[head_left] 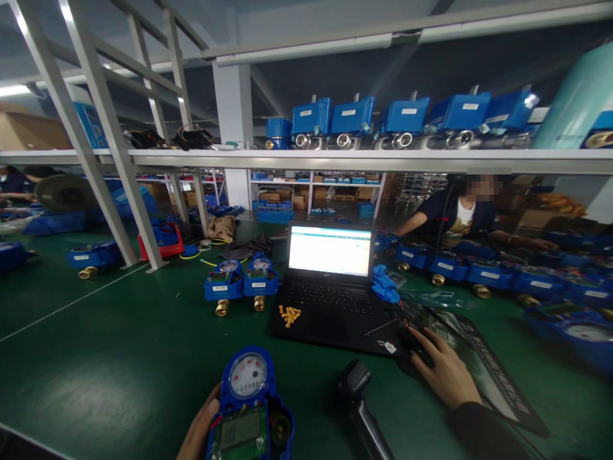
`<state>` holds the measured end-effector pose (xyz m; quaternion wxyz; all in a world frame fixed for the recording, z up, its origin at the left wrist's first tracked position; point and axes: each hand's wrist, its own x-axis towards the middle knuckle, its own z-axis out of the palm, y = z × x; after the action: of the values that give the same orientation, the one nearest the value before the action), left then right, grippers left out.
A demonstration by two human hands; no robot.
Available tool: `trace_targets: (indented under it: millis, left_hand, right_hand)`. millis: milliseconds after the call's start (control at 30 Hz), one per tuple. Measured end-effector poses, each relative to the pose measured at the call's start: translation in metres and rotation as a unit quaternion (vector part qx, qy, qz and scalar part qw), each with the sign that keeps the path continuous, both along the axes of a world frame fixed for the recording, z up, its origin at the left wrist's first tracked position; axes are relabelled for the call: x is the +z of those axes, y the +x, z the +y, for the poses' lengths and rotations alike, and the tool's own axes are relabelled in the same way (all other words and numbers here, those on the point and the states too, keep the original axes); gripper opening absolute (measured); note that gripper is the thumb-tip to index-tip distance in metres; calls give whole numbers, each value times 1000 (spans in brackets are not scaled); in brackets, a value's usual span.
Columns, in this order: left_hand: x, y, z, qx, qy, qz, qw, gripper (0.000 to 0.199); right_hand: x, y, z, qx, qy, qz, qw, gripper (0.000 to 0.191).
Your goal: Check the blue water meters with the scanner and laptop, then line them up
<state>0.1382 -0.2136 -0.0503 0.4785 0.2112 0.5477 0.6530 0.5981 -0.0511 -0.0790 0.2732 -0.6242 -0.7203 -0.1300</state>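
Illegible labels (258,285) on blue meters (223,280), blurred mouse pad (484,358) lettering, unreadable laptop screen (330,251)

This is a factory workshop. Blue meters (223,287) stand on both sides of the laptop (330,252). Racks (311,188) with boxes (299,202) stand behind it.

From the wearer's head, the single camera faces forward and down across a green workbench (158,348), the left hand (201,427) close at the bottom edge, a laptop (330,284) farther off, storage racks (311,191) distant.

Smooth plastic meter (251,404), glossy tabletop (158,358)
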Motion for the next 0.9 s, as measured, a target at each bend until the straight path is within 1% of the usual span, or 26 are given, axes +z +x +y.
trace_targets:
  millis: [167,367,667,800,900]
  left_hand:
    - [-1,0,0,-5,7,2,1000,65]
    - [-1,-1,2,-17,17,-4,1000,62]
    - [-4,-15,13,-44,-34,-10,998,69]
    - [-5,-20,7,-55,-39,23,997,69]
    - [1,-22,0,-81,-17,59,995,67]
  right_hand:
    - [-1,1,-1,-14,-8,-9,1000,50]
    - [-2,3,0,-5,2,-15,1000,49]
    - [1,-1,-1,-8,11,-27,1000,45]
    - [3,-2,-2,2,0,-22,1000,45]
    - [5,-4,-2,3,-11,-3,1000,45]
